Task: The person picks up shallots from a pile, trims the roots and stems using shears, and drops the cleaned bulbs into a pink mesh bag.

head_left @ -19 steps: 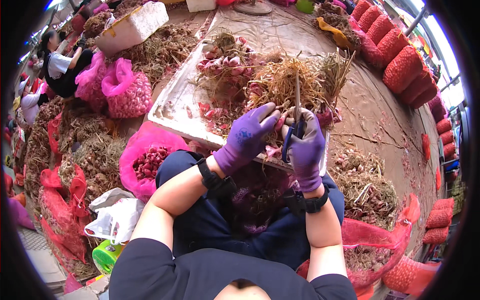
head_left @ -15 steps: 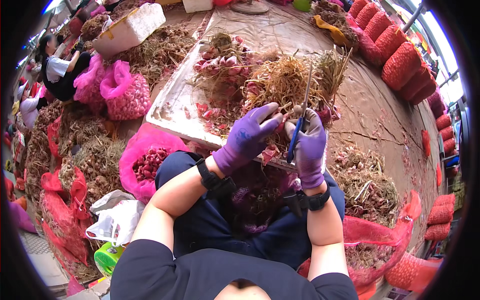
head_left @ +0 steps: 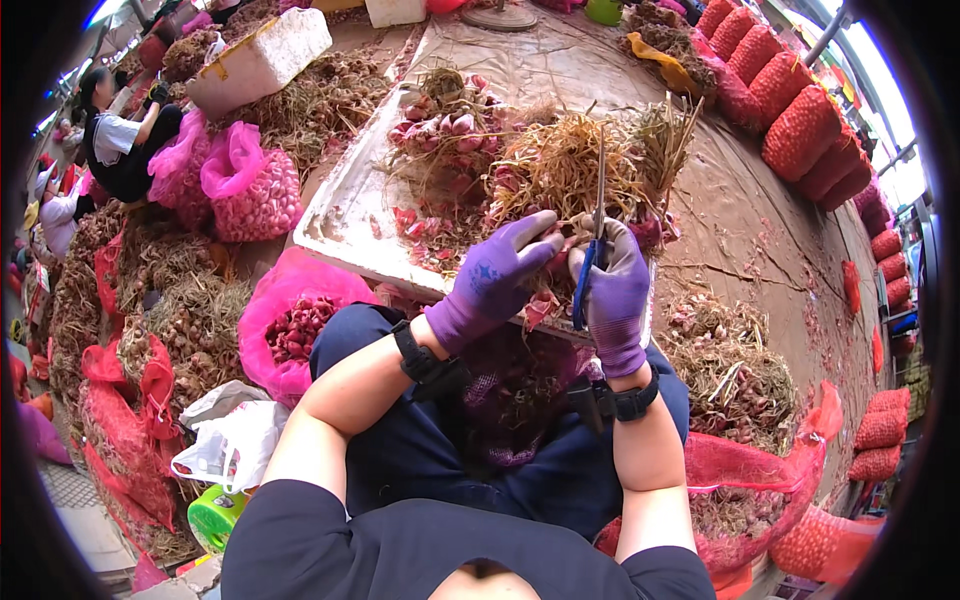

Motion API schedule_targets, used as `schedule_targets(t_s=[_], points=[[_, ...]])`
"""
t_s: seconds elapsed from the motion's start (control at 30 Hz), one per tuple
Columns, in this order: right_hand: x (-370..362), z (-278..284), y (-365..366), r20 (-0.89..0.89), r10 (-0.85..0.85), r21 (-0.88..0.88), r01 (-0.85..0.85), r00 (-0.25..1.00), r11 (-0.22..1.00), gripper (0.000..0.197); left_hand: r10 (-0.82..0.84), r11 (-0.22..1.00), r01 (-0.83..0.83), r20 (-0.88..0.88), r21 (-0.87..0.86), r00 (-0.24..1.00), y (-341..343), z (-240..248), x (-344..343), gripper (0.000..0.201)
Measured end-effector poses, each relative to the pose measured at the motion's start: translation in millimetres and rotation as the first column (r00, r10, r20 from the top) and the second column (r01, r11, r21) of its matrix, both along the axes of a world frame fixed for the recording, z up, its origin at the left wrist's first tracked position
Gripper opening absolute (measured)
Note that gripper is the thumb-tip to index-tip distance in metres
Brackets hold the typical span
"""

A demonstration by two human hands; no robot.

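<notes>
My left hand [head_left: 497,275], in a purple glove, pinches a reddish bulb [head_left: 562,258] with dry stalk, partly hidden by my fingers. In my gloved right hand [head_left: 614,285] is a pair of scissors with blue handles [head_left: 588,270]; its metal blades point away from me. The right fingertips are close beside the bulb. Just beyond both hands, a heap of dry straw-coloured stalks [head_left: 560,165] with bulbs lies on a white foam board [head_left: 350,215] with a raised rim. More red-purple bulbs [head_left: 455,130] with stalks lie at its far left.
Left of my knee sits an open pink mesh bag [head_left: 262,340] with red bulbs. A pile of stalked bulbs [head_left: 725,370] lies to the right, above a red net bag [head_left: 740,470]. Full red sacks [head_left: 800,120] line the far right. A person [head_left: 125,135] sits far left near a foam box [head_left: 260,65].
The scissors have turned slightly, their blades swinging left and standing more upright over the stalks. My left hand stays almost in place, still pinching the bulb.
</notes>
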State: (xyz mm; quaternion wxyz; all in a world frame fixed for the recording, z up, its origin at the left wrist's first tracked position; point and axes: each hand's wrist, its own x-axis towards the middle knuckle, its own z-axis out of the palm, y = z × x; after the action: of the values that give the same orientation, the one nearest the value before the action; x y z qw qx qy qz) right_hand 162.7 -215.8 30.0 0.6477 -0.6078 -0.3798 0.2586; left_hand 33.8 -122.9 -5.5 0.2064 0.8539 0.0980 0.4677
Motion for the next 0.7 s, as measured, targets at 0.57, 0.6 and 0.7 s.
schedule_targets(t_s=[0.57,0.6,0.7], points=[[0.1,2.4,0.0,0.03,0.021,-0.09,-0.019,0.999,0.996,0.031,0.015,0.998,-0.017,-0.027,-0.06,1.0,0.3,2.0,-3.1,0.044],[0.9,0.9,0.3,0.012,0.008,-0.065,-0.008,1.0,0.998,0.029,0.012,1.0,-0.013,-0.058,-0.013,0.998,1.0,2.8,-1.8,0.04],[5.7,-5.9,-0.1,0.186,-0.029,-0.089,0.046,0.982,0.995,0.024,0.037,0.995,-0.028,-0.087,0.101,0.996,-3.4,3.0,-0.4,0.035]])
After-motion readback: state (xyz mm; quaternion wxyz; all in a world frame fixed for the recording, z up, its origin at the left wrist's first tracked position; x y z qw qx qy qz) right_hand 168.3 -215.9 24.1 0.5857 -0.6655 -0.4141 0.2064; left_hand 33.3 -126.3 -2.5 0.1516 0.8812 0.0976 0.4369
